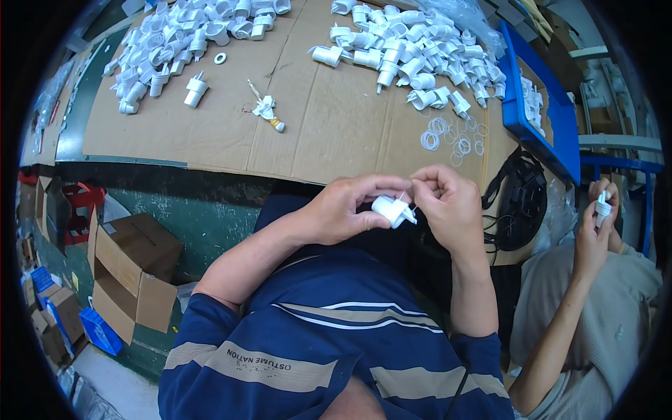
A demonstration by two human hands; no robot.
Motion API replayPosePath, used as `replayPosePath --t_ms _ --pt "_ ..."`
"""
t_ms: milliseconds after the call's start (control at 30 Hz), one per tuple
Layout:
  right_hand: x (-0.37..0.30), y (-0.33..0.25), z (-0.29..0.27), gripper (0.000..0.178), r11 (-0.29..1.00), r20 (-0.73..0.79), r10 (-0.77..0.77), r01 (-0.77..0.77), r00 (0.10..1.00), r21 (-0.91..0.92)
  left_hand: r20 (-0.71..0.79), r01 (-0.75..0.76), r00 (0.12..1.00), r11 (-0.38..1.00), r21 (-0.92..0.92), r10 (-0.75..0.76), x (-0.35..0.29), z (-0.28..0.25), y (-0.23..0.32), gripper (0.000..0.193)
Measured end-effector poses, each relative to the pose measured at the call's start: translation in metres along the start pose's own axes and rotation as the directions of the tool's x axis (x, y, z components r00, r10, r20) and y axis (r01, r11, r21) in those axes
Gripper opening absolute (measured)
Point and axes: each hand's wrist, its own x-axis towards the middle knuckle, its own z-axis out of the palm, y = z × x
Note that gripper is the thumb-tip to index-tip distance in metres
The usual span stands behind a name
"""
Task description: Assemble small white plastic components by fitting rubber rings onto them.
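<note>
In front of my chest, my left hand [348,210] is closed around a white plastic fitting [389,208], a short tube with a narrow spout pointing right. My right hand [448,203] is pinched right beside it, thumb against fingertips. A thin clear ring [403,195], only faintly visible, seems to run from those fingertips to the fitting. Loose thin rings [448,135] lie on the cardboard beyond my right hand. Past them spreads a big pile of similar white fittings [413,52].
A second pile of white fittings [199,31] covers the far left, with a single fitting [196,89] nearer. A small white tool with a yellowish tip [266,110] lies mid-table. At right stand a blue bin [514,105], a black bag [523,203] and a co-worker's hands [595,224] holding a white part.
</note>
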Motion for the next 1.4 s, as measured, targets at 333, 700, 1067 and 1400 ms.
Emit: replayPosePath --t_ms 333,700,1067,1400 --pt "-0.008 0.009 -0.038 0.007 0.961 0.336 0.205 -0.255 0.919 0.110 0.111 -0.025 0.994 0.983 0.180 0.005 -0.006 -0.003 -0.002 0.063" --pt "-0.016 0.000 -0.022 0.007 0.974 0.342 0.105 -0.165 0.934 0.153 -0.056 0.039 0.992 0.685 -0.728 -0.116 -0.011 0.023 -0.016 0.055" --pt "-0.008 0.026 0.018 0.008 0.889 0.064 0.099 -0.117 0.993 0.443 -0.059 0.040 0.960 0.340 -0.940 -0.275 -0.008 0.027 -0.015 0.050" --pt "0.000 0.025 0.023 0.010 0.741 0.170 0.217 -0.276 0.961 0.612 -0.024 0.060 0.970 0.332 -0.941 -0.241 -0.008 0.024 -0.022 0.049"
